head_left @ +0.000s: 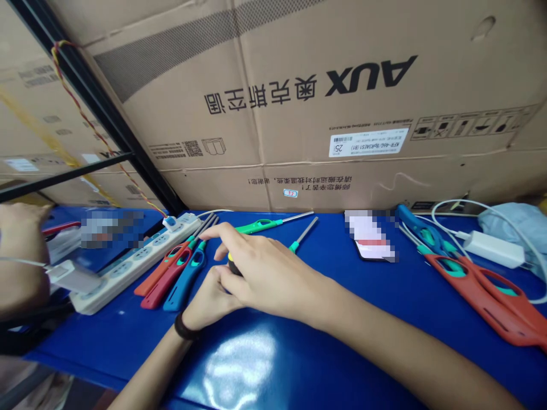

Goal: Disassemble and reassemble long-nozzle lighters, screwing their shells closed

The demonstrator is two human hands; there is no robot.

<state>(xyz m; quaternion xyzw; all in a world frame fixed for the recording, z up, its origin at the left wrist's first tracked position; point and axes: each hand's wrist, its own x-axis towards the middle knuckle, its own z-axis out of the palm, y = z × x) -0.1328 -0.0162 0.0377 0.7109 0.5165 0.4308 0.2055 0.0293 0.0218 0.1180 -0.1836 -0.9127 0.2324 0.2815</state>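
My right hand reaches in from the lower right and lies over my left hand, which wears a dark wristband. The two meet at the middle of the blue table. My right index finger points left and its other fingers curl. My left fingers are closed beneath them. Between the hands only a small yellow and black bit shows. A metal rod with a teal collar sticks out past my right hand. Just left of the hands lie an orange, a red and a blue long-nosed lighter.
A green lighter lies behind the hands. More red and blue lighters are at the right, by a phone, a white charger and a cable. A white power strip lies left, by another person's hand. Cardboard boxes wall off the back.
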